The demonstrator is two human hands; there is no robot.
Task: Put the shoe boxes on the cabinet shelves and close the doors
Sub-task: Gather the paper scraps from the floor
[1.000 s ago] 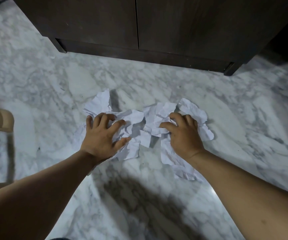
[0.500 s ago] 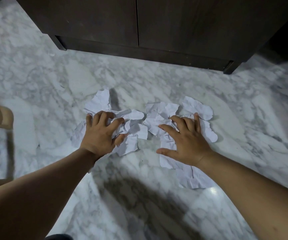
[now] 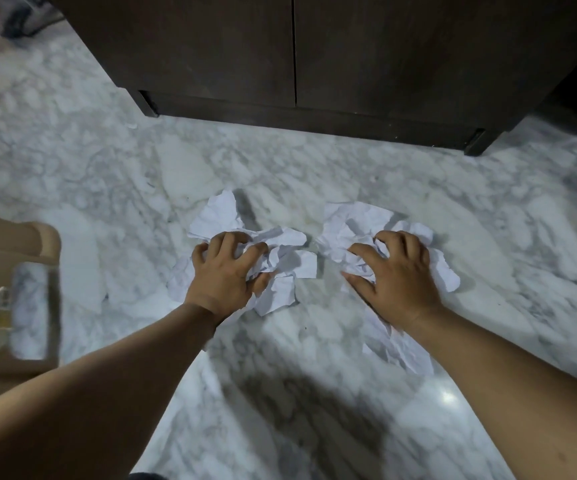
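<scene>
While cabinet [image 3: 314,46] doors sit closed, both hands [image 3: 223,275] [image 3: 396,277] clutching crumpled paper [image 3: 280,268] on marble floor [image 3: 107,174].

Home: marble floor [image 3: 314,168], wooden cabinet [image 3: 349,57]

White paper [image 3: 356,223] (grey-veined marble floor [image 3: 314,174])

Two hands reach down to a marble floor [image 3: 314,168]: one left hand [image 3: 223,280] and one right hand [image 3: 396,282]. Two loose heaps of crumpled white paper lie there, a left heap [image 3: 217,220] and a right heap [image 3: 356,220]; the separate sheets cannot be counted. One dark cabinet [image 3: 349,112] shows two closed doors. One beige plastic stool [image 3: 13,299] stands at the left edge.
</scene>
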